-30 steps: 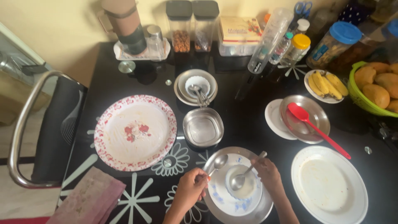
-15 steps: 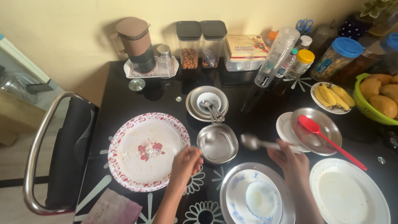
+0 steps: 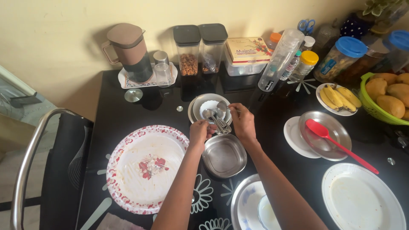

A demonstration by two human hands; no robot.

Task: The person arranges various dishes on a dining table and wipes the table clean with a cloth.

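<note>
**Both spoons now over at the small bowl stack**

Nearest you, the blue-patterned plate (image 3: 249, 204) with its little bowl (image 3: 267, 215) sits spoonless at the bottom edge. A second ago each of your hands was lifting a spoon off it; both have since travelled up past the steel tin (image 3: 224, 155).

Your left hand (image 3: 200, 132) is closed around a spoon handle, its scoop (image 3: 207, 113) resting in the white bowl (image 3: 211, 107). Your right hand (image 3: 243, 121) is pinching the other spoon (image 3: 221, 106), bowl end just over the same dish, right beside the cutlery already lying there. So I'd say the spoons are getting pooled in one spot, not let go yet.

Off to the sides: the red-rimmed plate (image 3: 147, 168), and the red spatula (image 3: 336, 142) on its steel plate. Further back are the jars (image 3: 188, 49) and jug (image 3: 128, 51).
</note>
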